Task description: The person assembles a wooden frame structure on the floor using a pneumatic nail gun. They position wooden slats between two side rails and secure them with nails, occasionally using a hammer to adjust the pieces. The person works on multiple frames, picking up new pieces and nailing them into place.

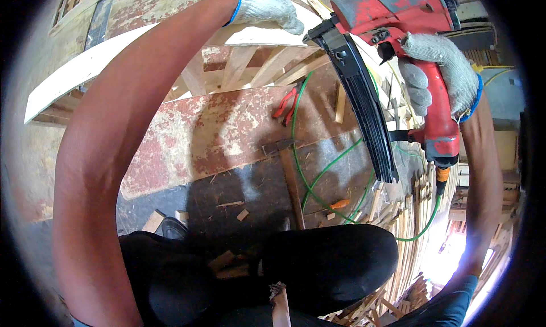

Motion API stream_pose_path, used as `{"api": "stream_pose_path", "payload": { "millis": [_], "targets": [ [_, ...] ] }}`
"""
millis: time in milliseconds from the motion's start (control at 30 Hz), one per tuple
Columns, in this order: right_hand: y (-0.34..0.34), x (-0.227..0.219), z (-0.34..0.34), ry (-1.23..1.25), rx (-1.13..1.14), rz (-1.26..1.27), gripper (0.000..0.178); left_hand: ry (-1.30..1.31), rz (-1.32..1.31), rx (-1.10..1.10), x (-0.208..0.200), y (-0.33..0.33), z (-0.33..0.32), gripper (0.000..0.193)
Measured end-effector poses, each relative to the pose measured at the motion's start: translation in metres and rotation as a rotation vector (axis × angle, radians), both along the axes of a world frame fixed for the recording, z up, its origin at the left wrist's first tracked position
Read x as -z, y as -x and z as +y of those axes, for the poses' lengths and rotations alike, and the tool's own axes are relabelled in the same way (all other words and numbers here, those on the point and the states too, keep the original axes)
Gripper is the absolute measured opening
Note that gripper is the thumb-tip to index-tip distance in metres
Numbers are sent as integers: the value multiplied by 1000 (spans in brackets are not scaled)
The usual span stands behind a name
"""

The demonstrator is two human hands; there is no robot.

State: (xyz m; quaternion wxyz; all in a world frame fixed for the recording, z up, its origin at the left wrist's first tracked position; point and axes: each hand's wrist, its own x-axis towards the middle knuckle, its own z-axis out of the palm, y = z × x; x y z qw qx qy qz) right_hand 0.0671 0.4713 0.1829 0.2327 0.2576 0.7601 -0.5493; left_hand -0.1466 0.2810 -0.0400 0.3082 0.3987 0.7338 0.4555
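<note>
My right hand (441, 71), in a grey knit glove with a blue cuff, is wrapped round the handle of a red nail gun (392, 11). The gun's long black magazine (364, 105) slants down, and its nose is close to a pale wooden board (244, 36). On that board lies my left hand (264, 11), gloved too, its fingers bent over the wood beside the nose. The board tops a slatted wooden frame (236, 65). A green air hose (424, 231) joins the bottom of the gun's handle.
Below the frame lie red-handled pliers (286, 104), a hammer (293, 182) and wood scraps (243, 215). Loops of green hose cross the worn red-and-grey floor surface (170, 150). Many thin wood strips (406, 224) are stacked at right, near my knee.
</note>
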Motion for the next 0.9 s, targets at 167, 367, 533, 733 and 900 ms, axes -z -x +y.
{"api": "stream_pose_path", "payload": {
  "millis": [167,367,533,733,900],
  "targets": [
    [0,0,-3,34,25,-15,33,-59,-122,-24,7,0,1,25],
    [0,-1,-4,40,4,-15,26,-184,-144,77,25,22,0,27],
    [-1,0,1,14,-7,-13,30,-129,11,62,17,15,1,28],
    [1,0,-2,-34,-64,-25,39,-115,-82,42,19,18,-2,27],
    [0,0,-2,-37,-64,-19,39,-78,-64,1,10,6,0,27]
  ]
}}
